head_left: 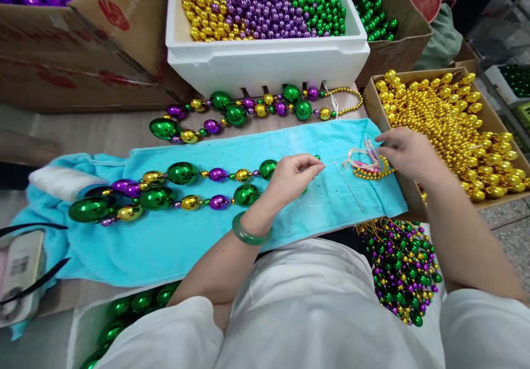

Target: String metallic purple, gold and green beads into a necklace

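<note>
My left hand (292,177), a green bangle (250,230) on its wrist, is closed in a pinch over the right end of a bead strand (182,174) of large green, purple and gold beads. What its fingertips pinch is too small to make out. My right hand (409,149) is closed near the right edge of the blue towel (194,256), its fingertips close together; anything between them does not show. Close beside it lie pink-handled snips (366,165) and a gold bead chain (375,174). A thin needle-like rod (348,186) and fine loose thread rest between the hands.
Behind the towel lies another bead necklace (236,115). A white foam box (265,63) of small beads stands at the back, beside a cardboard box (136,38). Gold beads fill a carton (408,192) at right. Bead strands (403,269) hang by my lap. A phone (20,272) lies left.
</note>
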The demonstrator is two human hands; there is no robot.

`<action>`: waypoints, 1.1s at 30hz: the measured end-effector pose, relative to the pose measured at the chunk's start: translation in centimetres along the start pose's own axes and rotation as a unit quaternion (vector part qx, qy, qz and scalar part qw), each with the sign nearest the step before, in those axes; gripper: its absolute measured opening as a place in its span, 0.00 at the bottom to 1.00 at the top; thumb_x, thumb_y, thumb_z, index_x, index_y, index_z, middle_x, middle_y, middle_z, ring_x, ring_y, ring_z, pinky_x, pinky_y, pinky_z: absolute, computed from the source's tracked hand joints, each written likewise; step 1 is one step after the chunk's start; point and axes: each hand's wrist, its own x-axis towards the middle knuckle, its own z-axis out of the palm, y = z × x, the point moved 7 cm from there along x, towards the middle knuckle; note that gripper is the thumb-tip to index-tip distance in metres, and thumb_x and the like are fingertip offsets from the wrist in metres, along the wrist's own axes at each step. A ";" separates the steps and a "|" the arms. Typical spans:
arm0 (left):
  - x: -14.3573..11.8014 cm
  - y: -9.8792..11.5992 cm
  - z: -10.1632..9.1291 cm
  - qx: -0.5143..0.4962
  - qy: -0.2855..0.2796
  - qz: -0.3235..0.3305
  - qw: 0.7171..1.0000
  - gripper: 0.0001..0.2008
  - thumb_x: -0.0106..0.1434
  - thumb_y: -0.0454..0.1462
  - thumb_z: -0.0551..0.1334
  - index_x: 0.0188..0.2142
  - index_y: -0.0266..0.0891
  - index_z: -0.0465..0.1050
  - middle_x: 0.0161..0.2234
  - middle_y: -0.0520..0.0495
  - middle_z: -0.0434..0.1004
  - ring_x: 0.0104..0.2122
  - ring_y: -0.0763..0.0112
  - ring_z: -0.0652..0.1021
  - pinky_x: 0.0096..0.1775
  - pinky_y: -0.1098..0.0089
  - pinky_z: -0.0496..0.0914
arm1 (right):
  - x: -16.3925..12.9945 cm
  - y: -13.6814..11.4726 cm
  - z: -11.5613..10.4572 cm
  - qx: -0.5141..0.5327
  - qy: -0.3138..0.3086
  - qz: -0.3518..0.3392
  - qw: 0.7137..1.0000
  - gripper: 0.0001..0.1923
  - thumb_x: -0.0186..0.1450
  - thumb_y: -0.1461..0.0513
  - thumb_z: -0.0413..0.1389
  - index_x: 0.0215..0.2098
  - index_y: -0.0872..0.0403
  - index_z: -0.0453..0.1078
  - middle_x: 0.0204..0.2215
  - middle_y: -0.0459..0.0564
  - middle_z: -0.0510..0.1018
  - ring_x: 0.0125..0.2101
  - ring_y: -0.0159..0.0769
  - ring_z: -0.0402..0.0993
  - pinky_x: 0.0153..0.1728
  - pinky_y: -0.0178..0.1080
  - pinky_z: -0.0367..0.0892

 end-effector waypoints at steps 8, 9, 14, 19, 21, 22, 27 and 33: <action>-0.7 -2.7 0.3 0.107 0.047 0.027 0.993 0.07 0.59 0.39 0.61 0.30 0.40 0.78 0.30 0.49 0.79 0.32 0.70 0.76 0.36 0.70 0.68 | -6.9 1.5 13.2 -0.112 -0.052 0.033 0.992 0.09 0.66 0.60 0.51 0.34 0.54 0.72 0.34 0.55 0.77 0.32 0.40 0.71 0.29 0.38 0.57; -0.8 -2.9 0.2 0.116 0.050 0.030 0.991 0.07 0.59 0.38 0.61 0.30 0.40 0.77 0.30 0.49 0.79 0.33 0.70 0.76 0.36 0.70 0.68 | -7.2 1.6 13.5 -0.114 -0.038 0.039 0.992 0.10 0.67 0.60 0.50 0.35 0.55 0.72 0.35 0.55 0.77 0.32 0.41 0.71 0.29 0.38 0.57; -1.2 -3.0 -0.3 0.130 0.064 0.039 0.989 0.08 0.61 0.39 0.60 0.31 0.40 0.77 0.33 0.48 0.78 0.33 0.70 0.75 0.32 0.72 0.66 | -6.2 2.8 11.2 -0.084 0.045 0.062 0.993 0.11 0.66 0.62 0.49 0.37 0.56 0.73 0.37 0.58 0.78 0.36 0.44 0.72 0.32 0.39 0.61; -1.6 -0.9 0.0 0.137 0.053 0.113 0.983 0.08 0.63 0.39 0.59 0.32 0.42 0.77 0.32 0.47 0.78 0.36 0.67 0.75 0.35 0.69 0.69 | -4.4 0.3 9.6 0.134 0.016 -0.072 0.988 0.17 0.62 0.62 0.54 0.49 0.52 0.72 0.46 0.55 0.77 0.35 0.38 0.73 0.34 0.40 0.68; -2.1 0.6 0.3 0.155 0.050 0.172 0.971 0.08 0.63 0.39 0.59 0.33 0.44 0.78 0.33 0.46 0.78 0.38 0.65 0.75 0.42 0.65 0.70 | -4.3 -2.1 10.0 0.219 -0.049 -0.151 0.963 0.16 0.62 0.61 0.55 0.48 0.50 0.74 0.45 0.52 0.78 0.34 0.36 0.74 0.34 0.39 0.69; -2.5 1.3 0.1 0.167 0.076 0.195 0.963 0.08 0.63 0.39 0.59 0.34 0.45 0.78 0.35 0.46 0.78 0.39 0.65 0.75 0.44 0.63 0.70 | -4.3 -3.1 10.1 0.244 -0.072 -0.167 0.953 0.13 0.63 0.61 0.55 0.44 0.50 0.76 0.40 0.51 0.80 0.33 0.35 0.74 0.34 0.39 0.69; -5.9 2.7 -0.5 0.191 0.229 0.255 0.920 0.04 0.60 0.41 0.63 0.33 0.45 0.75 0.30 0.47 0.75 0.33 0.65 0.75 0.42 0.60 0.70 | -4.0 -6.4 8.4 0.339 -0.073 -0.150 0.926 0.10 0.64 0.60 0.54 0.34 0.52 0.78 0.26 0.47 0.80 0.26 0.32 0.73 0.31 0.36 0.69; -4.8 -0.8 2.9 -0.067 0.124 0.094 0.986 0.16 0.61 0.46 0.62 0.45 0.45 0.64 0.43 0.45 0.74 0.42 0.68 0.76 0.37 0.70 0.73 | -4.7 -9.5 6.4 0.371 -0.031 -0.182 0.910 0.10 0.64 0.63 0.52 0.36 0.51 0.77 0.32 0.47 0.81 0.33 0.33 0.76 0.36 0.36 0.70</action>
